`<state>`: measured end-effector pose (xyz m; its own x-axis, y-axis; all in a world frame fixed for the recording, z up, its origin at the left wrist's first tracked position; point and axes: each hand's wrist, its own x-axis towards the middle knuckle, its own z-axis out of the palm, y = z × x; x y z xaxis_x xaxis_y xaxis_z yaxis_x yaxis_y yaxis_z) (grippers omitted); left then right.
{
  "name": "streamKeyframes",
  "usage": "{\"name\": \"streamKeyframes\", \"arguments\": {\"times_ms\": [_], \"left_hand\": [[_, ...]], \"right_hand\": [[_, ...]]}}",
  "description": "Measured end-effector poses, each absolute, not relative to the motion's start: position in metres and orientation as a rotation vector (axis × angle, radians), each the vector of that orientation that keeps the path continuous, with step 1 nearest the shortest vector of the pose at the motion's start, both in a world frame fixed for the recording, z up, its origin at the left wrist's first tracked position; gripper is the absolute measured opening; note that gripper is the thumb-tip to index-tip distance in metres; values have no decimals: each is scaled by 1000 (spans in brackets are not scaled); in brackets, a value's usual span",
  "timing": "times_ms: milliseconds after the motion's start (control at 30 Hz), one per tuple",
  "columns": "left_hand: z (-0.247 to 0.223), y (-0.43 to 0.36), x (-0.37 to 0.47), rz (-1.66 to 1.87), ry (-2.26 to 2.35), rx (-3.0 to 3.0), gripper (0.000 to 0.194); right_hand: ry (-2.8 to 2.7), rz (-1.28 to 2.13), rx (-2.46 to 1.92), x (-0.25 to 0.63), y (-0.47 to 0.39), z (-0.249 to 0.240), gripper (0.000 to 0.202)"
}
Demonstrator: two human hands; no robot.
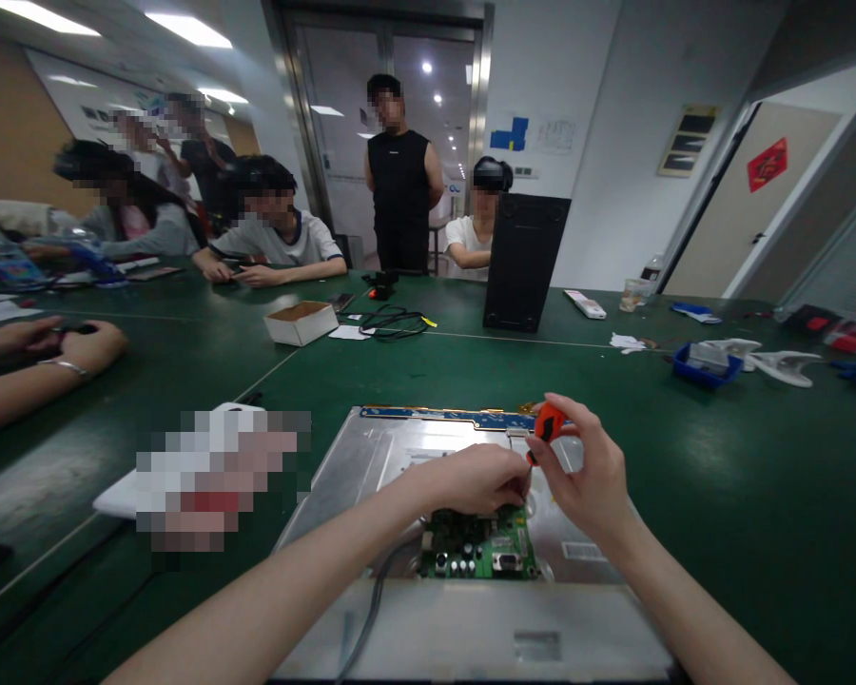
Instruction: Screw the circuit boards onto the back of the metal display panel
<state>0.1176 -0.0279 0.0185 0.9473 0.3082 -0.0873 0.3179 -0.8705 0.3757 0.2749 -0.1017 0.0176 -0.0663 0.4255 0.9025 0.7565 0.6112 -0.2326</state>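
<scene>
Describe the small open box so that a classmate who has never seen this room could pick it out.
On the green table, find the tall black case standing towards the far side. Look left of it, past the coiled black cable, to the small box. Unlike the cable and flat paper beside it, it has white walls, a brown inside and an open top.
</scene>
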Motion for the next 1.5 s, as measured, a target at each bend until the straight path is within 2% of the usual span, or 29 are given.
{"name": "streamKeyframes", "arguments": {"times_ms": [267, 1500], "left_hand": [[15, -26, 118, -37, 438, 2707, 9], [20, -27, 117, -16, 433, 2684, 9]], "right_hand": [[-1674, -412, -962, 274, -102, 20, 36], [-1667, -408, -923, 274, -105, 23, 39]]}}
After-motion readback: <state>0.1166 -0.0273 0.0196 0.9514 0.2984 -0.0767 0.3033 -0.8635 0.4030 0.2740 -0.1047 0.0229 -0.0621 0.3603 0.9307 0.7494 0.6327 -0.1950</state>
